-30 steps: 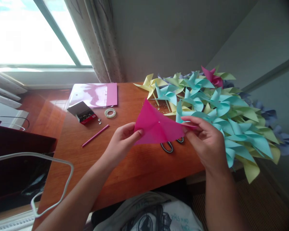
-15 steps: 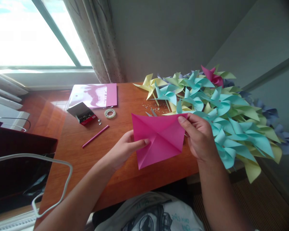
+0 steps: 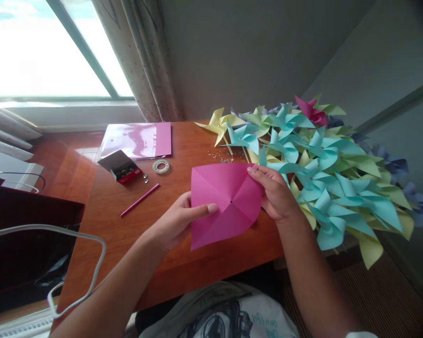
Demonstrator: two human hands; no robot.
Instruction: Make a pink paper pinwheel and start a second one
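A creased pink paper square [image 3: 225,202] is held up over the wooden table [image 3: 169,263], facing me. My left hand [image 3: 178,223] grips its left edge, thumb on the front. Fingers of my right hand [image 3: 277,195] pinch its upper right edge. Diagonal fold lines cross at the sheet's middle. Just right of my right hand lies a big heap of paper pinwheels [image 3: 317,159] in turquoise, yellow-green, lilac and one pink.
On the table's left part lie a pink straw [image 3: 140,199], a roll of tape [image 3: 161,165], a small open box of pins [image 3: 121,165] and a glossy pink folder [image 3: 137,139]. Small metal bits [image 3: 222,158] are scattered behind the sheet. A window and curtain stand beyond.
The pink sheet went from a folded triangle to an opened square and came lower and nearer to me. The scissors seen earlier are now hidden behind it.
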